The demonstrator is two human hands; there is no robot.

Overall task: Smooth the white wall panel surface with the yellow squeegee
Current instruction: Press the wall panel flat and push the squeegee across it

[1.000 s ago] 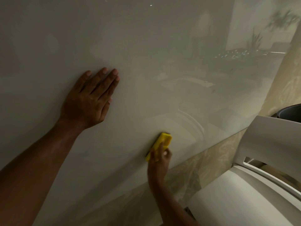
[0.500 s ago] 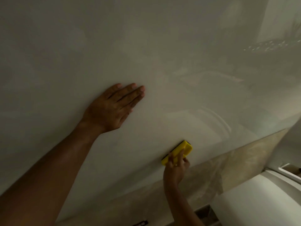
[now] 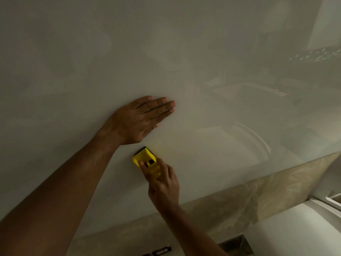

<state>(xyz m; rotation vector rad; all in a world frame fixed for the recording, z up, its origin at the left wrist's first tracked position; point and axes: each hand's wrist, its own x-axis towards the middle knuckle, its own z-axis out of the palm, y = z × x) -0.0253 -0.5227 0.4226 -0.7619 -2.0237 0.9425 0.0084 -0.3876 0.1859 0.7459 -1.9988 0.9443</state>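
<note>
Single head-worn wide-angle view, looking forward and slightly down, close to white wall panel (image 3: 184, 52) that fills most of frame. Both forearms enter from bottom edge. Panel's lower edge runs diagonally at lower right, frame tilted. No second view shares scene.

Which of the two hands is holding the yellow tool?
The right hand grips the yellow squeegee; the left hand lies flat and empty on the white wall panel.

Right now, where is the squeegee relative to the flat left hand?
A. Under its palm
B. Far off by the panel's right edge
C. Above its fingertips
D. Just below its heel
D: the right hand holds the squeegee on the panel just below the left hand.
</note>
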